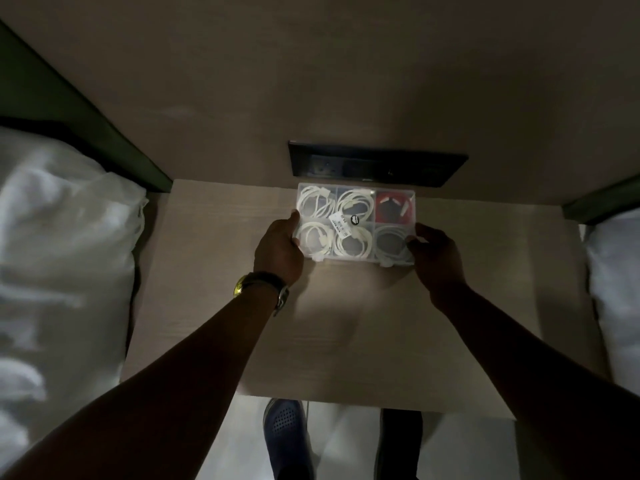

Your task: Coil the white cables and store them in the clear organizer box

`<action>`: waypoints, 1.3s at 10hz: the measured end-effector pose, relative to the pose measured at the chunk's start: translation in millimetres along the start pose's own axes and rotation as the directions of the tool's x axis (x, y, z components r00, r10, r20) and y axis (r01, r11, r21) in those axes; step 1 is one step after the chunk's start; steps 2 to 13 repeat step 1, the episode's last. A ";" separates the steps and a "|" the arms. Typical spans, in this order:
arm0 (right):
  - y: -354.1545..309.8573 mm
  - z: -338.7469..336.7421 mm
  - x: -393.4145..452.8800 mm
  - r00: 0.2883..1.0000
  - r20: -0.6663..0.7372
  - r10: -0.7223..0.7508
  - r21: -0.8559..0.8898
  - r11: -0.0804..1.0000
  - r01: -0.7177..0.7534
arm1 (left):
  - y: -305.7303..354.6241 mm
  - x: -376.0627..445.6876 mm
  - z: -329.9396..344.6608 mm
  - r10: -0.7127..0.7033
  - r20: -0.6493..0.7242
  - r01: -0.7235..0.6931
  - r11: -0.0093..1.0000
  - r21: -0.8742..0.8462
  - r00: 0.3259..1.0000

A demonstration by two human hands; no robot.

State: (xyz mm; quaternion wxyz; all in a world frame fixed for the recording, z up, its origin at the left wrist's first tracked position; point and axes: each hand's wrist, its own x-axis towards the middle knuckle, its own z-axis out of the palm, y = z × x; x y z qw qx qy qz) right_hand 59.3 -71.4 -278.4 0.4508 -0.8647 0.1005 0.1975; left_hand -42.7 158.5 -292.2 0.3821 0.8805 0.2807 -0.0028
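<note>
We see a pale wood-grain tabletop (346,341), a black rectangular socket panel (377,164) at its far edge, and white bedding (62,254) left.

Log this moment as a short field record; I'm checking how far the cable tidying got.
box: clear organizer box, lid shut, on the table by the wall panel
contents: coiled white cables in five compartments, a red one in the sixth
left hand: grips box's left edge
right hand: grips box's right edge
loose cables: none visible

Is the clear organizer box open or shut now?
Shut, it seems: on the clear organizer box, labels lie flat across the compartment dividers, as on a lid. The left hand and right hand grip its sides.
</note>
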 end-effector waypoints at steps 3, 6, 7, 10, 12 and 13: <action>-9.8 -20.8 -9.7 0.998 0.045 -0.040 -0.058 0.997 0.042 | 15.0 -5.1 -7.7 0.076 -0.024 -0.073 0.991 0.111 0.997; -9.8 -20.8 -9.7 0.998 0.045 -0.040 -0.058 0.997 0.042 | 15.0 -5.1 -7.7 0.076 -0.024 -0.073 0.991 0.111 0.997; -9.8 -20.8 -9.7 0.998 0.045 -0.040 -0.058 0.997 0.042 | 15.0 -5.1 -7.7 0.076 -0.024 -0.073 0.991 0.111 0.997; -9.8 -20.8 -9.7 0.998 0.045 -0.040 -0.058 0.997 0.042 | 15.0 -5.1 -7.7 0.076 -0.024 -0.073 0.991 0.111 0.997; -9.8 -20.8 -9.7 0.998 0.045 -0.040 -0.058 0.997 0.042 | 15.0 -5.1 -7.7 0.076 -0.024 -0.073 0.991 0.111 0.997; -9.8 -20.8 -9.7 0.998 0.045 -0.040 -0.058 0.997 0.042 | 15.0 -5.1 -7.7 0.076 -0.024 -0.073 0.991 0.111 0.997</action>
